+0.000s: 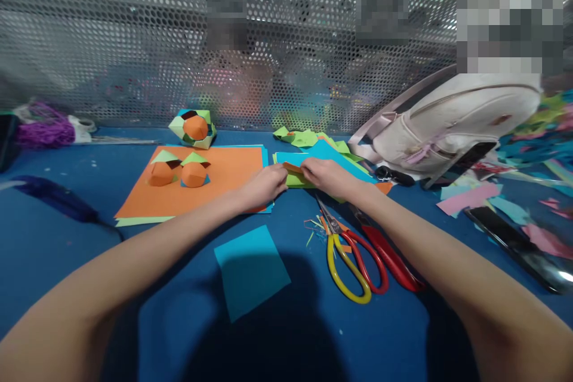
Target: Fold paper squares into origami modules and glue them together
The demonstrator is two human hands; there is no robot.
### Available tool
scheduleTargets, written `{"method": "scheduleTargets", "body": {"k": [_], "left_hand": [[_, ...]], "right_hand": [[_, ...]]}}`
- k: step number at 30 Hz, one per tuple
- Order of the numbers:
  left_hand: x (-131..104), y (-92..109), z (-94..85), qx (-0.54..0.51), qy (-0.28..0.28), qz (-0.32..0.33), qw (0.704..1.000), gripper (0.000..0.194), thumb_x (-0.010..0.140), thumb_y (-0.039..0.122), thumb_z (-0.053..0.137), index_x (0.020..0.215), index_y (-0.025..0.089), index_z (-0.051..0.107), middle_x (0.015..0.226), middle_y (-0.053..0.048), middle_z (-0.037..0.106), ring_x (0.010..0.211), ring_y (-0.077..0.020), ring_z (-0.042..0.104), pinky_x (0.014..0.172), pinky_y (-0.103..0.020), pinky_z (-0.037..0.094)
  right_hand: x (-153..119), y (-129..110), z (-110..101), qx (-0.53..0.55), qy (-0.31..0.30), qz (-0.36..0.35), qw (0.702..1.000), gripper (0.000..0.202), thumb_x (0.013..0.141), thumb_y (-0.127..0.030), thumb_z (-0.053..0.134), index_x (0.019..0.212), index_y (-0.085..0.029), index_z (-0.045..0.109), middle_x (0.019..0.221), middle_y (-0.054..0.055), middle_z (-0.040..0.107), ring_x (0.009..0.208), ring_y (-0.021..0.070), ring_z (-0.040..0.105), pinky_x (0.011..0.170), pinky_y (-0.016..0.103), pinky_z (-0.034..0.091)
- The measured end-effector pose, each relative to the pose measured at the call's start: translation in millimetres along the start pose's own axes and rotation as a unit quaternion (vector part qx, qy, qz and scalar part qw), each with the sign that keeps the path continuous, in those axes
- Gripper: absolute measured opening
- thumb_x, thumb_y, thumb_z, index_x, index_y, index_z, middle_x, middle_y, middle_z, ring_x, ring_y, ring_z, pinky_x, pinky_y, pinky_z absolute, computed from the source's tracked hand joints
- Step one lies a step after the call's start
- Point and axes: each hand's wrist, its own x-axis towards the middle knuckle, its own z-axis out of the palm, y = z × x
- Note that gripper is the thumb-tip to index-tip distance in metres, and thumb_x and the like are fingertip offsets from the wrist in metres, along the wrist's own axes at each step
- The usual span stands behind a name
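the paper strip (293, 167) is orange, the square sheet (252, 271) plain blue.

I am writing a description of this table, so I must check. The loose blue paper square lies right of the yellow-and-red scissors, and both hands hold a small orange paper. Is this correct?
Not quite: the head view shows the blue paper square to the left of the scissors, not the right. The left hand and right hand do hold a small orange paper.

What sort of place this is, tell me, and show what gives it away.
Probably a papercraft worktable: it bears scissors beside paper clippings, and a folded paper ball.
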Motion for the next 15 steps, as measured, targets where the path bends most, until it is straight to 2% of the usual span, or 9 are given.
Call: {"method": "scheduleTargets", "body": {"k": [5, 8, 12, 15], "left_hand": [[-6, 3, -1.4, -0.008, 0.017, 0.016, 1.000, 0.014, 0.089, 0.020, 0.045, 0.084, 0.013, 0.056, 0.090, -0.008, 0.061, 0.079, -0.0164, 0.058, 0.066, -0.026, 0.046], [-16, 7, -5.0, 0.001, 0.016, 0.030, 0.999, 0.019, 0.092, 0.018, 0.037, 0.089, 0.014, 0.055, 0.093, -0.009, 0.060, 0.078, -0.0175, 0.058, 0.062, -0.027, 0.045], [-33, 12, -15.1, 0.019, -0.005, 0.047, 0.999, 0.020, 0.087, 0.007, 0.037, 0.092, 0.013, 0.055, 0.087, -0.009, 0.061, 0.071, -0.0164, 0.056, 0.057, -0.026, 0.042], [-47, 14, -24.3, 0.063, 0.003, 0.060, 0.996, 0.023, 0.084, 0.003, 0.035, 0.091, 0.012, 0.055, 0.081, -0.008, 0.061, 0.067, -0.0154, 0.055, 0.055, -0.025, 0.041]], "right_hand": [[1, 1, -3, -0.010, 0.003, -0.002, 1.000, 0.024, 0.094, -0.020, 0.034, 0.095, -0.014, 0.057, 0.090, 0.009, 0.064, 0.077, 0.0169, 0.055, 0.065, 0.026, 0.033], [1, 0, -5, -0.016, -0.001, -0.005, 1.000, 0.024, 0.093, -0.019, 0.034, 0.092, -0.014, 0.058, 0.088, 0.008, 0.063, 0.074, 0.0162, 0.054, 0.063, 0.027, 0.032], [1, -2, -4, -0.023, -0.015, -0.006, 1.000, 0.023, 0.092, -0.019, 0.036, 0.088, -0.015, 0.059, 0.085, 0.008, 0.064, 0.072, 0.0171, 0.054, 0.060, 0.028, 0.030], [1, -2, -1, -0.028, -0.028, -0.006, 0.999, 0.023, 0.091, -0.021, 0.038, 0.087, -0.016, 0.060, 0.086, 0.008, 0.065, 0.072, 0.0183, 0.055, 0.058, 0.028, 0.029]]}}
